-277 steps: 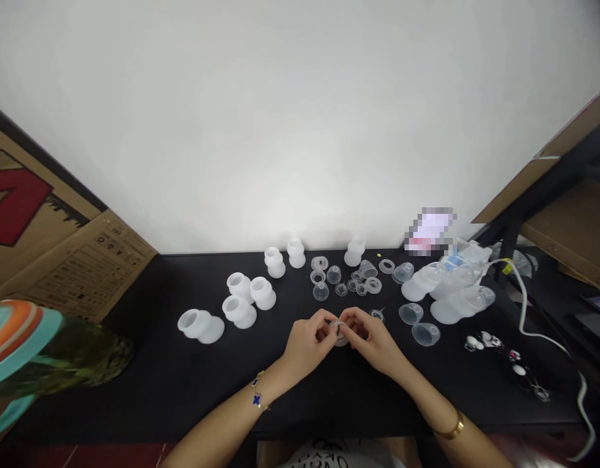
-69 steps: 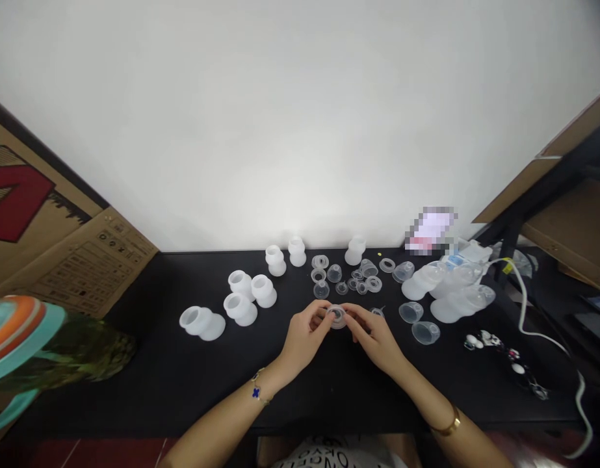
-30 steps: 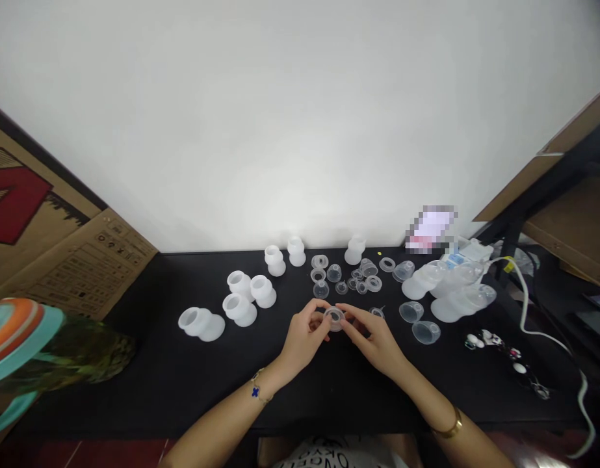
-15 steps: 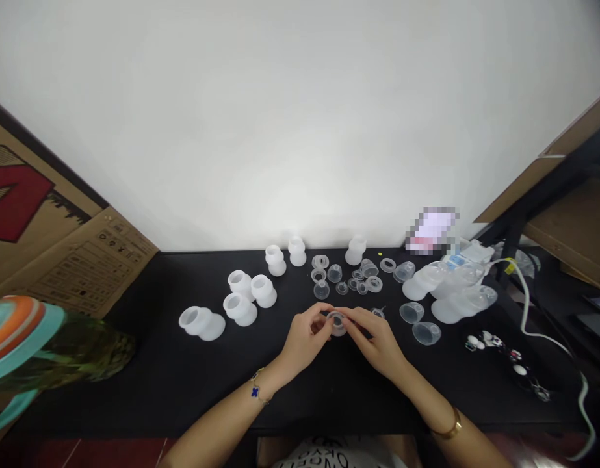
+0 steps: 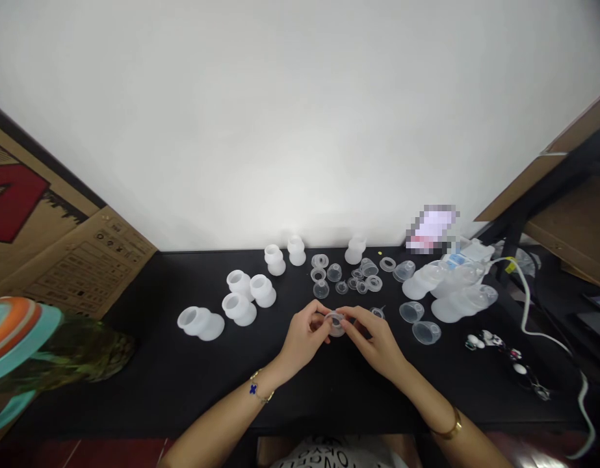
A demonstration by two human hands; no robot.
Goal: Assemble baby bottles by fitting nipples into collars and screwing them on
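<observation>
Both hands work one piece: left hand (image 5: 304, 335) and right hand (image 5: 372, 335) meet fingertip to fingertip, forearms angled in from lower left and lower right. Each hand pinches opposite edges of a clear ring-shaped part (image 5: 337, 327) between thumb and fingers, thumbs on the near side. Part is round, thick-rimmed, translucent plastic or silicone, opening facing up. Can't tell if it's one piece or two stacked.

Left wrist: thin chain bracelet (image 5: 253, 390) with blue charm. Right wrist: smooth gold-coloured bangle (image 5: 454, 426).

Just beyond the right hand's knuckles: clear disc with thin stem (image 5: 377, 312), partly hidden. Beyond the fingertips: loose clear rings (image 5: 374, 283) and small clear dome (image 5: 321, 289), both glossy, with others like them around. Right of the right hand: two clear cups, the nearer cup (image 5: 426, 333) tilted on its side.

Left of the left hand: matte white hollow bodies, waisted, wide-mouthed, e.g. the outermost white body (image 5: 209, 326). Farther right of the right hand: white bottles (image 5: 450, 307) with clear domed tops. All on a flat black worktop (image 5: 300, 403).
</observation>
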